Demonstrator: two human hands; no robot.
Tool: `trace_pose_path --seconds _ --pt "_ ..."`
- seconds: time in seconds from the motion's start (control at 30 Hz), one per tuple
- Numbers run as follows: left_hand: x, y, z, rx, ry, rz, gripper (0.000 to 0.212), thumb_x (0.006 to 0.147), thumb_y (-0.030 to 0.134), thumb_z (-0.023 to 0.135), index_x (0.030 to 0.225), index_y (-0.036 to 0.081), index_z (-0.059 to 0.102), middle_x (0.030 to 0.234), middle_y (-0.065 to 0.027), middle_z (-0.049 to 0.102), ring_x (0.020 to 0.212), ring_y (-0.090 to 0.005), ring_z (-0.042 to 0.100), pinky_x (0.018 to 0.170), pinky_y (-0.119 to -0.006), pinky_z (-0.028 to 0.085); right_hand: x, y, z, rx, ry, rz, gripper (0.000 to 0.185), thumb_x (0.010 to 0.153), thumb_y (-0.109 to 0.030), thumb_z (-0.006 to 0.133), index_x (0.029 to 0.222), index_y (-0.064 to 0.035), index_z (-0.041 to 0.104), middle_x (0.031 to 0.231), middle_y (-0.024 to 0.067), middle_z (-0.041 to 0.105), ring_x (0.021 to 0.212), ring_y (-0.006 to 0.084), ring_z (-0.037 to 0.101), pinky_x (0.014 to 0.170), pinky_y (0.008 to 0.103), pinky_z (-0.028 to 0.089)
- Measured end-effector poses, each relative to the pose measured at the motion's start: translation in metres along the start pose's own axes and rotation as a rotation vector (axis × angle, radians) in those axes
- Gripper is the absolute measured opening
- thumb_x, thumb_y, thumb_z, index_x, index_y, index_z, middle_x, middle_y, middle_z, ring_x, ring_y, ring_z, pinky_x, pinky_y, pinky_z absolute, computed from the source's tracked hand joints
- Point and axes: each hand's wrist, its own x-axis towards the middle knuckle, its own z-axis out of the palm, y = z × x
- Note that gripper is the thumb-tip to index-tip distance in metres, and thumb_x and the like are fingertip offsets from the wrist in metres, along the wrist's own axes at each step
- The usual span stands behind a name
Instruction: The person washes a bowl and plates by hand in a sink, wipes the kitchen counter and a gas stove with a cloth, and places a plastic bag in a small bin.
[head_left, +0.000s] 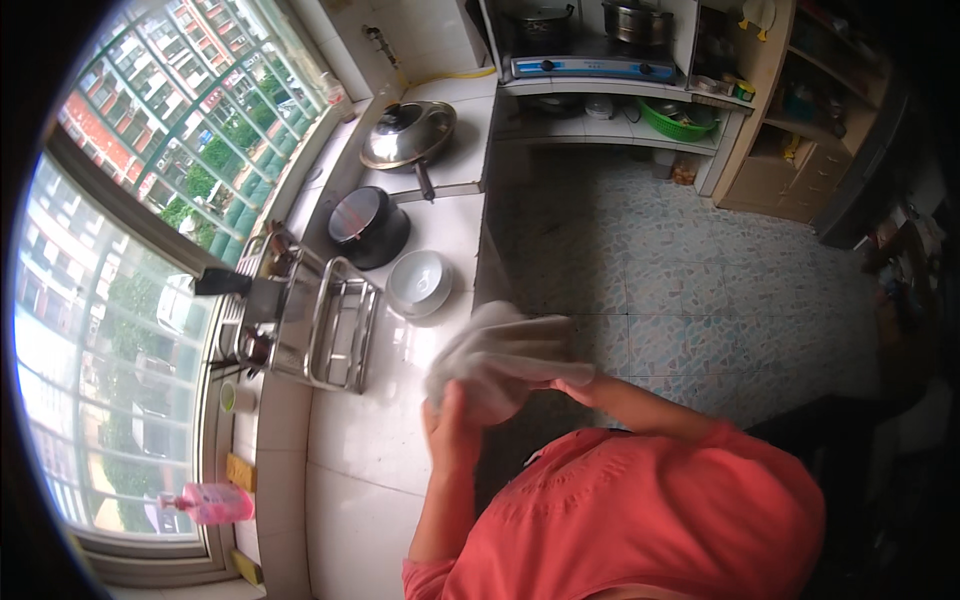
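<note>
A pale grey cloth (510, 349) is bunched in front of me, at the counter's edge. My left hand (452, 424) grips its near left side, thumb up along the folds. On the other side my right hand (574, 391) holds the cloth, with most of its fingers hidden under it. Whether something is wrapped inside the cloth cannot be seen. Just beyond it, white bowls (420, 283), apparently stacked, stand on the white tiled counter (375, 435). To their left is a stainless steel dish rack (341, 326).
Behind the bowls stand a dark lidded pot (367, 225) and a lidded wok (409, 142), its handle towards me. A cleaver (244, 289) sits in the utensil holder. A pink pump bottle (214, 502) and sponge (241, 472) line the windowsill. A gas stove (592, 69) is farther off.
</note>
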Motion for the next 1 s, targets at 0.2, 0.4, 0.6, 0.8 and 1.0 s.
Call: trace_pose_path --seconds 0.2,0.4,0.6,0.8,1.0 --pt "0.092 -0.056 0.038 0.344 -0.257 -0.291 0.036 0.08 0.028 0.046 0.099 -0.003 0.049 0.089 -0.0066 0.054 0.08 -0.012 0.05 0.07 -0.024 0.04 0.009 -0.065 -0.075 0.825 -0.038 -0.142 0.039 0.078 -0.027 0.045 0.11 -0.0062 0.038 0.112 0.0072 0.042 0.098 0.0152 0.043 0.082 0.0322 0.039" --pt "0.177 -0.094 0.069 0.247 -0.388 -0.487 0.033 0.08 0.024 0.047 0.098 -0.003 0.049 0.089 -0.0065 0.055 0.079 -0.0115 0.051 0.068 -0.022 0.04 0.04 -0.085 -0.138 -0.275 0.397 -0.565 0.034 0.072 -0.016 0.055 0.103 -0.0052 0.046 0.101 0.0065 0.051 0.09 0.0133 0.049 0.076 0.0289 0.042" --pt "0.26 -0.146 0.094 0.029 -0.493 -0.626 0.035 0.08 0.023 0.048 0.102 -0.004 0.046 0.092 -0.0075 0.053 0.081 -0.0137 0.051 0.071 -0.025 0.041 0.073 -0.145 -0.178 -0.442 0.655 -0.596 0.036 0.064 -0.016 0.061 0.097 -0.0053 0.05 0.094 0.0052 0.053 0.086 0.0152 0.051 0.075 0.0278 0.041" --pt "0.337 -0.18 0.126 -0.085 -0.458 -0.747 0.031 0.08 0.016 0.049 0.104 -0.002 0.043 0.097 -0.0082 0.052 0.086 -0.0142 0.05 0.076 -0.025 0.039 0.119 -0.179 -0.22 0.676 0.377 -0.402 0.051 0.064 -0.035 0.059 0.103 -0.0061 0.045 0.104 0.0077 0.047 0.098 0.0224 0.044 0.086 0.0338 0.034" --pt "0.415 -0.222 0.166 0.026 -0.458 -0.721 0.03 0.079 0.013 0.049 0.105 0.0 0.043 0.095 -0.007 0.052 0.084 -0.0133 0.05 0.074 -0.025 0.04 0.157 -0.228 -0.286 0.726 0.342 -0.393 0.046 0.075 -0.035 0.047 0.109 -0.0067 0.036 0.115 0.0103 0.037 0.107 0.0219 0.036 0.088 0.0341 0.033"
